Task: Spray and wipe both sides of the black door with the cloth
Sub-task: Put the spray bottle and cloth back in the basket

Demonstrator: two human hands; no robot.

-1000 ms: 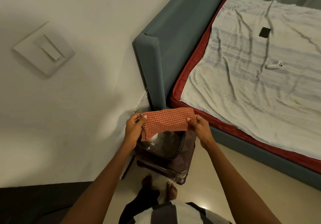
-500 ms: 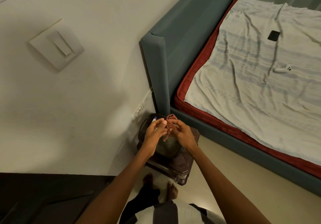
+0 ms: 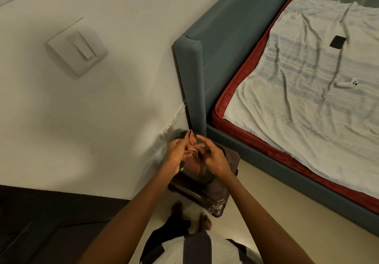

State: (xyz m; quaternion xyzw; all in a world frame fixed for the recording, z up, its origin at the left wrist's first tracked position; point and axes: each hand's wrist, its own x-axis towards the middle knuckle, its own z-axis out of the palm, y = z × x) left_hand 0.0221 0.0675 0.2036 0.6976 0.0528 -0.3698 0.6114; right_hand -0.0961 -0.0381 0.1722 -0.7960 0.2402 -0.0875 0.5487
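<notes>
Head view: cloth, spread flat a second ago, now folded small, pinched between left hand and right hand; likely preparing to wipe.

Cloth: red-orange with fine check pattern, bunched. Wall: off-white, plain. Switch plate: cream, same tone as wall. Headboard: teal-grey fabric, unpatterned. Mattress edge: deep red. Sheet: pale white-grey with faint blue-grey stripes and small stitched zigzag border. Small rectangle on sheet: black. Small object on sheet: white with dark dots. Floor: pale cream. Door: black-brown. Shirt: white knit with dark stripes.
</notes>
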